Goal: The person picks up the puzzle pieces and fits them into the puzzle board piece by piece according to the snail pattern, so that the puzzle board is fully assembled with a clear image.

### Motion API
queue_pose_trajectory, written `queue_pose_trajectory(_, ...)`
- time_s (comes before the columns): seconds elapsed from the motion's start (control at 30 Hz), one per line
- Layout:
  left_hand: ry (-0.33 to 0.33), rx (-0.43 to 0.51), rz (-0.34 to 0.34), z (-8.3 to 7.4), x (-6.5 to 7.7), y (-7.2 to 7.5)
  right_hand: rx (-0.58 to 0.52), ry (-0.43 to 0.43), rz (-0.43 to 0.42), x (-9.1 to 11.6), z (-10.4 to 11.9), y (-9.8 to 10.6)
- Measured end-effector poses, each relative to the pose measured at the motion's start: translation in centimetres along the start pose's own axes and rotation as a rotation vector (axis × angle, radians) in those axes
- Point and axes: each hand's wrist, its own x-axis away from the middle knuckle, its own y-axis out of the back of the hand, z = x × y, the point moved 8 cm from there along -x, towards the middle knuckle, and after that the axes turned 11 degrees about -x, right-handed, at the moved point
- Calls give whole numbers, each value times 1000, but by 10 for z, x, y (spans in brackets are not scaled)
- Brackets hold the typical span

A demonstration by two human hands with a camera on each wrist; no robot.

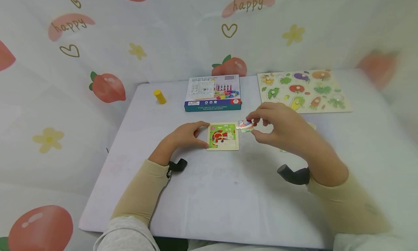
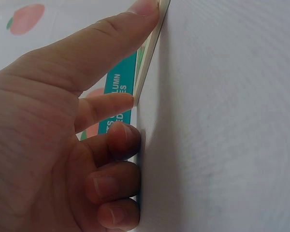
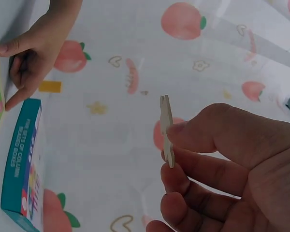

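A small square puzzle board (image 1: 230,146) lies on the table, its picture in green and red with a bare wooden patch at the lower part. My left hand (image 1: 183,138) holds its left edge, thumb at the near corner and index finger at the far corner; the left wrist view shows the other fingers curled beside the board (image 2: 146,65). Just off the board's right edge, my right hand (image 1: 282,126) pinches a jigsaw piece (image 1: 245,126) printed in several colours. Seen edge-on in the right wrist view, the piece (image 3: 166,126) is thin pale wood between thumb and fingers.
Behind the board stands a flat bead-set box (image 1: 213,108). To its left is a yellow cylinder (image 1: 160,97). A vegetable peg puzzle (image 1: 339,85) lies at the back right. Partly hidden beneath my right arm, a green-printed flat thing (image 1: 312,126) shows at its edges.
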Motion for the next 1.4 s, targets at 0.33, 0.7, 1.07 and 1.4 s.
queue_pose_trajectory(0.33, 11, 9, 7, -2, -2, -2, -67, -53, 85, -17, 0, -27)
queue_pose_trajectory(0.7, -21, -5, -8, -3, 1, 3, -69, -115, 165, -35, -14, -70)
queue_pose_trajectory(1.07, -18, -23, -7, -1, -1, 2, -78, -161, 279, -51, -41, -113)
queue_pose_trajectory(1.4, -19, -26, -14, 1, -2, 0, -90, -248, 341, -52, -68, -135)
